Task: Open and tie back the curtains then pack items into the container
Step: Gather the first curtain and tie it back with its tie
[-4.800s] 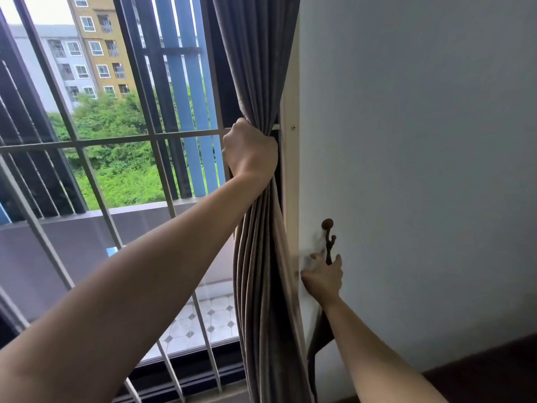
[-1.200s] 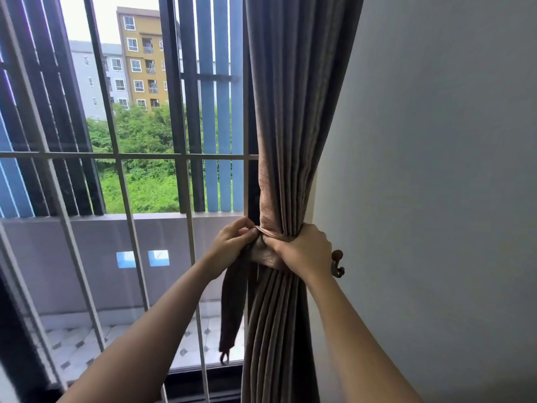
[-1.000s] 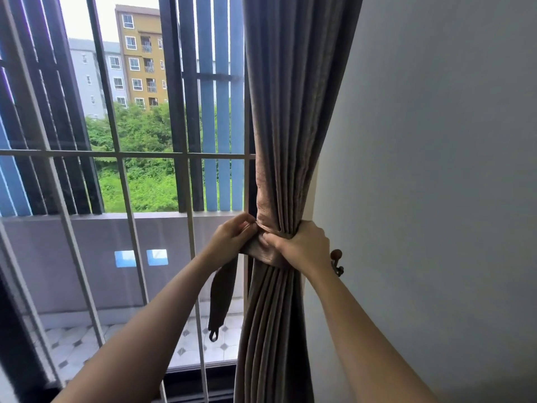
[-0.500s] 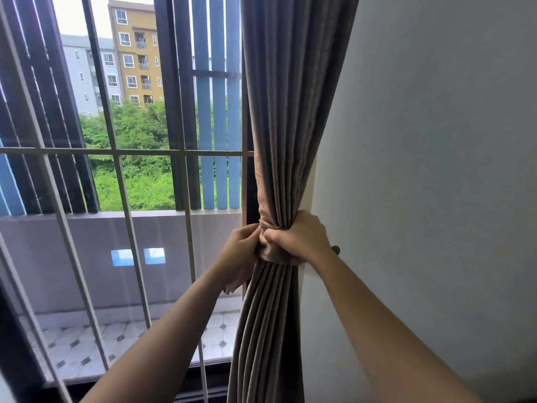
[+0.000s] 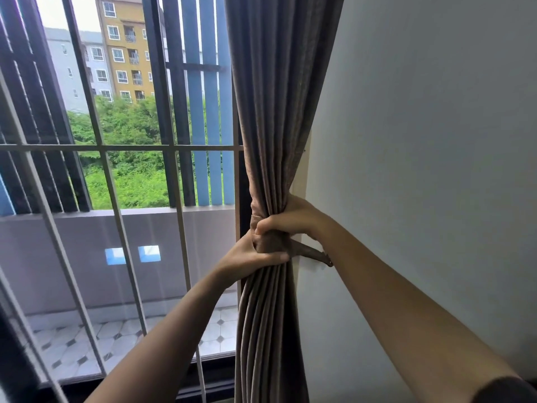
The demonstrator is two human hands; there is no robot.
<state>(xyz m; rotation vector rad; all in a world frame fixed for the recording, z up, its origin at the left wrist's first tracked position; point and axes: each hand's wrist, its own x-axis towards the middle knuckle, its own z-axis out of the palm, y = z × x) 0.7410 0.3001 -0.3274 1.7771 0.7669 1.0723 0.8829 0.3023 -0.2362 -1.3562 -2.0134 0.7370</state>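
Note:
A grey-brown curtain [image 5: 276,97] hangs gathered in a bunch at the window's right edge, against the white wall. A matching fabric tieback [image 5: 305,250] wraps the bunch at its waist and stretches taut to a dark hook [image 5: 329,261] on the wall. My left hand [image 5: 250,257] grips the bunch from the left, just below the band. My right hand [image 5: 287,218] clasps it from the right, just above the band. No container or items for packing are in view.
A white metal window grille [image 5: 116,146] stands to the left of the curtain, with a tiled balcony [image 5: 87,341], trees and apartment blocks beyond. A plain white wall [image 5: 421,141] fills the right side.
The tieback's loose end, which dangled under my left hand, is now wrapped round the curtain and stretched across to the wall hook. Both hands have stayed on the bunch.

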